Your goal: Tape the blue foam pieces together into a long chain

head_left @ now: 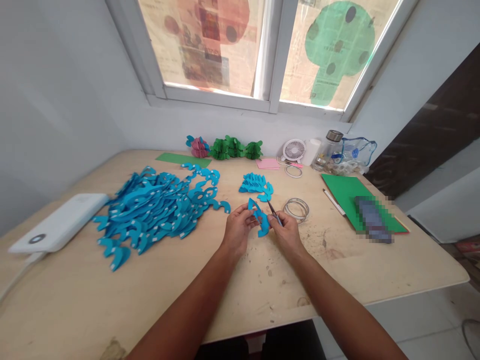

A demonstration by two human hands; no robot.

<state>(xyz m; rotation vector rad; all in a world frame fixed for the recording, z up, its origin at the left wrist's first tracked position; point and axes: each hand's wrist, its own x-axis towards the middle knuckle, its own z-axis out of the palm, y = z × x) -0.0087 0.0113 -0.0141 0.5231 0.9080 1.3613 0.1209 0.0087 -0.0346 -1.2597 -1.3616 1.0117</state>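
Note:
Between my hands is a curved, wavy-edged blue paper cutout point(263, 228). My left hand point(237, 225) pinches it at its left side, fingers closed. In my right hand point(288, 232) is a slim, dark-tipped pair of tweezers point(275, 212), its point directed up and to the left; the fingers of this hand also come up close to the cutout's right edge. Just beyond my hands sits a small cluster of folded blue paper pieces point(255, 184). A large heap of similar blue cutouts point(150, 205), many with small white squares, spreads to the left.
A white power bank point(62, 220) with a cable lies at the left. Tape rolls point(296, 209), a pen point(333, 202) and green sheets point(345, 200) are on the right. Paper figures point(233, 147), a small fan point(294, 151) and a glass bottle point(328, 152) stand along the wall.

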